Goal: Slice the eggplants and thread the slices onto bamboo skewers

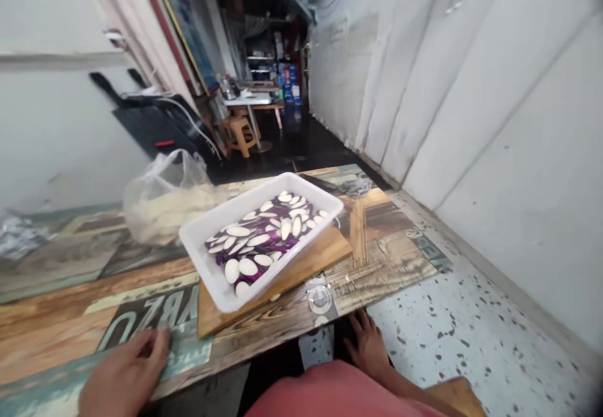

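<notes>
My left hand [126, 372] rests at the table's near edge on the left. Its fingers are loosely curled with a gap beside the thumb, and nothing shows in it. Down by my leg, below the table edge, my right hand [369, 346] lies with its fingers stretched out and holds nothing visible. Between and beyond the hands, a white plastic tub [210, 282] sits tilted across a wooden board [325, 250]. Sliced pieces with white cut faces and purple skin, like eggplant [259, 240], fill the tub. Neither hand touches it.
A clear plastic bag [172, 200] with pale contents stands left of the tub. Thin wooden sticks [358, 232] and a crumpled clear wrapper [357, 186] lie to its right on the patterned table [400, 257]. A white wall [509, 122] runs along the right. Farther back are a stool [242, 134] and another table.
</notes>
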`<action>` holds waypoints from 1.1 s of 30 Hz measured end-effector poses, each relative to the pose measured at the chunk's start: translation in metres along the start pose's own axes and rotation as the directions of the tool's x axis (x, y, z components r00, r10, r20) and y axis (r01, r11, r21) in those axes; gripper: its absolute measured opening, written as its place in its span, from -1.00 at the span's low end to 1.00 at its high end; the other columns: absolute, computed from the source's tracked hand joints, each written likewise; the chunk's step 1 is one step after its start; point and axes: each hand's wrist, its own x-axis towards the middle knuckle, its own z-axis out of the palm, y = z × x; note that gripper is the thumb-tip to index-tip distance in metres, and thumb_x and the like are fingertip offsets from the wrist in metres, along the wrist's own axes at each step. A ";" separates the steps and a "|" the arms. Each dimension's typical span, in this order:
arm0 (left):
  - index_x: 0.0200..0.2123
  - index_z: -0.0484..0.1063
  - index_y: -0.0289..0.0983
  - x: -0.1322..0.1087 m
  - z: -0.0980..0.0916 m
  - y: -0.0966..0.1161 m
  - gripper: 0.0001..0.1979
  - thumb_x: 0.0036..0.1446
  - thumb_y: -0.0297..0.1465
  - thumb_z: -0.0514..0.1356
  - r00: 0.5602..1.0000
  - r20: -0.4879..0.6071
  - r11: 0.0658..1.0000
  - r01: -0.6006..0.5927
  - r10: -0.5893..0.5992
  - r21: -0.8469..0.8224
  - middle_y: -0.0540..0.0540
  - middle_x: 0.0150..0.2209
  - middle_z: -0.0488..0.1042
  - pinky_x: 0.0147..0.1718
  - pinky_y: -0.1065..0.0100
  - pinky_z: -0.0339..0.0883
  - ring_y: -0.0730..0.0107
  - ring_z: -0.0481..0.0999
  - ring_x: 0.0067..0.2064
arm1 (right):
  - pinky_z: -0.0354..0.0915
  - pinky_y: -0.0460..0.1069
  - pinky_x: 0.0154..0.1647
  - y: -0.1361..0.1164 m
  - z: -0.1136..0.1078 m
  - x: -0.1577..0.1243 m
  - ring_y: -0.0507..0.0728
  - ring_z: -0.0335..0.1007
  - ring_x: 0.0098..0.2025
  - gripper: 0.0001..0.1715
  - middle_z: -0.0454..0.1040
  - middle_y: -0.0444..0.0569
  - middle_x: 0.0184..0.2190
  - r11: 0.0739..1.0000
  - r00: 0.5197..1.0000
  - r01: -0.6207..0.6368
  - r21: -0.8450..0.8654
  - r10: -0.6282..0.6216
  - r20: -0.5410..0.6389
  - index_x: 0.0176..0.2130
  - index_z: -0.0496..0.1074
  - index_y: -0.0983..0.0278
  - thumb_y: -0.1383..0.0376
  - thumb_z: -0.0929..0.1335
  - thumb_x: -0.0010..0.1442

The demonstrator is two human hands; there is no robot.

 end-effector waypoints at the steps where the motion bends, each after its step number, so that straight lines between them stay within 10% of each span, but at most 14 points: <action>1: -0.56 0.36 -0.19 -0.004 -0.003 0.003 -0.69 0.04 -0.16 0.00 0.996 -0.074 0.999 0.050 -0.050 -0.001 -0.02 -0.64 0.37 -0.63 0.38 0.16 0.32 0.33 -0.60 | 0.04 0.21 0.09 -0.002 0.000 -0.006 0.34 0.01 0.17 -0.38 0.12 0.16 0.16 1.000 1.000 -0.005 0.016 0.005 -0.026 0.11 0.23 0.29 0.28 0.35 0.05; 3: -0.41 0.39 -0.21 -0.013 -0.008 0.012 -0.69 0.08 -0.16 -0.02 0.946 -0.309 0.995 0.097 -0.100 -0.026 -0.06 -0.51 0.42 -0.55 0.34 0.25 0.29 0.38 -0.50 | 0.05 0.14 0.08 -0.006 -0.002 -0.024 0.32 0.08 0.13 -0.46 0.20 0.18 0.11 0.999 0.998 -0.008 0.045 0.011 -0.066 0.06 0.30 0.32 0.31 0.31 0.05; 6: -0.19 0.36 -0.26 -0.025 -0.014 0.032 -0.70 0.12 -0.22 0.00 0.824 -0.551 0.976 -0.205 0.131 -0.075 -0.15 -0.27 0.43 -0.23 0.21 0.30 0.22 0.42 -0.24 | 0.15 0.08 -0.03 -0.007 -0.009 -0.050 0.26 0.26 -0.04 -0.66 0.38 0.16 -0.10 0.997 0.996 0.014 0.074 -0.008 -0.088 -0.13 0.43 0.33 0.37 0.24 0.08; 14: -0.01 0.25 -0.22 -0.017 -0.010 0.109 -0.63 0.08 -0.33 0.11 0.542 -0.484 0.644 -0.762 0.687 0.061 -0.20 -0.13 0.44 0.03 0.01 -0.02 0.12 0.38 -0.04 | 0.23 -0.17 -0.49 -0.039 -0.100 -0.060 0.02 0.39 -0.51 -0.85 0.50 -0.16 -0.54 0.924 0.951 0.309 0.224 -0.303 -0.063 -0.50 0.47 0.26 0.40 0.31 0.01; 21: -0.08 0.34 -0.20 -0.003 -0.007 0.100 -0.68 0.12 -0.52 -0.03 0.535 -0.409 0.614 -0.786 0.739 0.081 -0.09 -0.33 0.49 -0.04 0.12 0.00 0.30 0.47 -0.29 | 0.25 -0.06 -0.24 -0.035 -0.197 0.009 0.10 0.38 -0.29 -0.69 0.48 -0.01 -0.32 0.975 0.906 0.183 0.129 -0.116 -0.406 -0.24 0.42 0.30 0.29 0.14 0.22; 25: -0.08 0.34 -0.15 0.004 -0.018 0.078 -0.67 0.11 -0.50 -0.02 0.526 -0.330 0.579 -0.811 0.784 0.083 -0.07 -0.30 0.50 -0.03 0.12 0.00 0.30 0.47 -0.26 | 0.13 0.01 -0.06 -0.018 -0.206 0.071 0.19 0.29 -0.09 -0.67 0.39 0.15 -0.11 0.997 0.883 0.082 -0.010 -0.077 -0.463 -0.11 0.39 0.39 0.32 0.21 0.16; 33: -0.04 0.33 -0.03 0.018 -0.044 0.034 -0.63 0.07 -0.44 0.06 0.566 -0.117 0.570 -0.822 0.816 -0.001 -0.04 -0.23 0.52 -0.02 0.22 0.15 0.36 0.47 -0.20 | 0.16 0.01 -0.21 -0.005 -0.211 0.130 0.20 0.37 -0.26 -0.71 0.47 0.16 -0.35 0.971 0.920 0.093 -0.220 -0.168 -0.355 -0.36 0.45 0.34 0.30 0.19 0.18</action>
